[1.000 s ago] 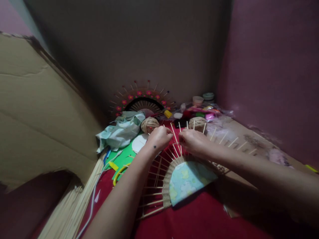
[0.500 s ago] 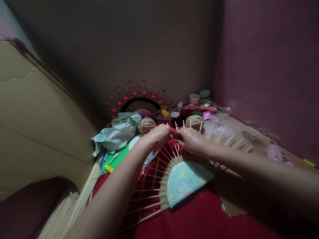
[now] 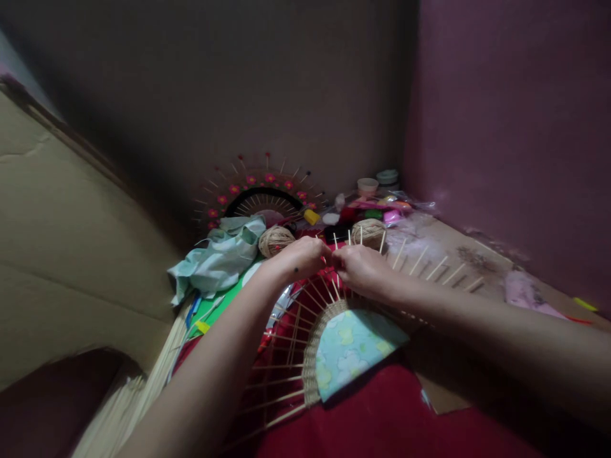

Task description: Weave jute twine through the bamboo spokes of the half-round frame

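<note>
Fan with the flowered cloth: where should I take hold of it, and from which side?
Probably by the flowered cloth at its straight edge, coming from the near side: that edge is bare of sticks, which spread thinly from the curved woven band. The left hand and right hand are at the far sticks, away from that edge.
</note>
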The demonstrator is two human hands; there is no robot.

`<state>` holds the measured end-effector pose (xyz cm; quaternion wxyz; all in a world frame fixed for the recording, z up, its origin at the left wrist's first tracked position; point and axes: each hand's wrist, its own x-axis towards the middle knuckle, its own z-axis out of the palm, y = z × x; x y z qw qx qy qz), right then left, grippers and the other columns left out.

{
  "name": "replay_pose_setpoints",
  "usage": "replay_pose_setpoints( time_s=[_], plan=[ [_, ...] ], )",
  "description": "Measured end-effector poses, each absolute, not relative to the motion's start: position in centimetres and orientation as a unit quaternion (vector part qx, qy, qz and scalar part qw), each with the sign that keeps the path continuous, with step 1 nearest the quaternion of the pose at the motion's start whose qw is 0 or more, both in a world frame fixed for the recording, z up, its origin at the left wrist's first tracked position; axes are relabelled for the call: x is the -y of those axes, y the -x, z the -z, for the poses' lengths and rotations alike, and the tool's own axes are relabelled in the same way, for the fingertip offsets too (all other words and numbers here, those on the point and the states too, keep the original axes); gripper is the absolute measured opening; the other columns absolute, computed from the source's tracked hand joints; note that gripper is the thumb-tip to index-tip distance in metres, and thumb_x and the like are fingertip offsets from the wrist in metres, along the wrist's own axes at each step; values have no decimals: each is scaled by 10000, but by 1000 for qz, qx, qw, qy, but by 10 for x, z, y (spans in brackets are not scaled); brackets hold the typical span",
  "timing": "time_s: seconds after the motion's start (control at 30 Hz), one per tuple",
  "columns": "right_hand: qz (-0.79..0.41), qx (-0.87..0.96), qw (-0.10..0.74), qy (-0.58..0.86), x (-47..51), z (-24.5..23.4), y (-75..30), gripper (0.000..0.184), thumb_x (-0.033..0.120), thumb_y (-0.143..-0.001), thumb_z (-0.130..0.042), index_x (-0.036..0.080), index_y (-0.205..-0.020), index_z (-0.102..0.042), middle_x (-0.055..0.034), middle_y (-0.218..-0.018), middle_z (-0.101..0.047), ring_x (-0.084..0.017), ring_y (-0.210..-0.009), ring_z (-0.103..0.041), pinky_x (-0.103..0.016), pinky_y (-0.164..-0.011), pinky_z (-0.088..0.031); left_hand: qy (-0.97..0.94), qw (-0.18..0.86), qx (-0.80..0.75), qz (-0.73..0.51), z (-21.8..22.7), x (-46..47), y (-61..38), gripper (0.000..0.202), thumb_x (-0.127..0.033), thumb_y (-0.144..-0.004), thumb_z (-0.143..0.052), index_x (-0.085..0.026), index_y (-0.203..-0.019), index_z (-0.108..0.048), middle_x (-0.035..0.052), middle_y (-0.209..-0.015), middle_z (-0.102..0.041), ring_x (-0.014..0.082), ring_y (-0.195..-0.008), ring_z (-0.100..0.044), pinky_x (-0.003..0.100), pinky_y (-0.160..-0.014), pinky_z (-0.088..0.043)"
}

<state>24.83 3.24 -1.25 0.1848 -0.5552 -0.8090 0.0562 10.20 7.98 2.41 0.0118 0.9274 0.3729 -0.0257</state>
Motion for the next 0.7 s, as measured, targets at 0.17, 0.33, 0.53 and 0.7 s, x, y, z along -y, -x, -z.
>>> replay_pose_setpoints(
  time_s=[0.17,0.33,0.53,0.7],
  plan=[
    [-46,809,170,560,-31,11,-247,194,215,-729,-497,239,-838,-656,-47,-834,-675,-211,-802,-612,-267,-598,-385,-916,-13,-395,75,-32,-76,-109,228,-226,-711,-464,-224,-780,-681,27,-683,-652,137,-644,-561,219,-564,-335],
    [-45,807,155,568,-31,9,-247,217,243,-727,-490,229,-862,-659,-73,-853,-679,-234,-811,-623,-286,-618,-413,-914,-1,-393,104,-34,-79,-114,229,-265,-716,-465,-216,-800,-672,41,-729,-667,152,-666,-573,224,-575,-346],
    [-39,810,148,567,-31,10,-248,191,277,-726,-496,211,-798,-660,-83,-824,-678,-242,-803,-626,-283,-604,-419,-848,-21,-529,23,-35,-80,-116,209,-236,-691,-471,-153,-716,-662,77,-692,-662,165,-648,-584,223,-537,-353],
    [-47,802,133,580,-32,9,-248,208,296,-730,-500,197,-821,-659,-103,-835,-676,-247,-804,-628,-280,-599,-422,-780,153,-607,3,-38,-66,-116,263,-217,-695,-463,-126,-468,-557,19,-358,-479,110,-366,-459,210,-401,-320]
  ],
)
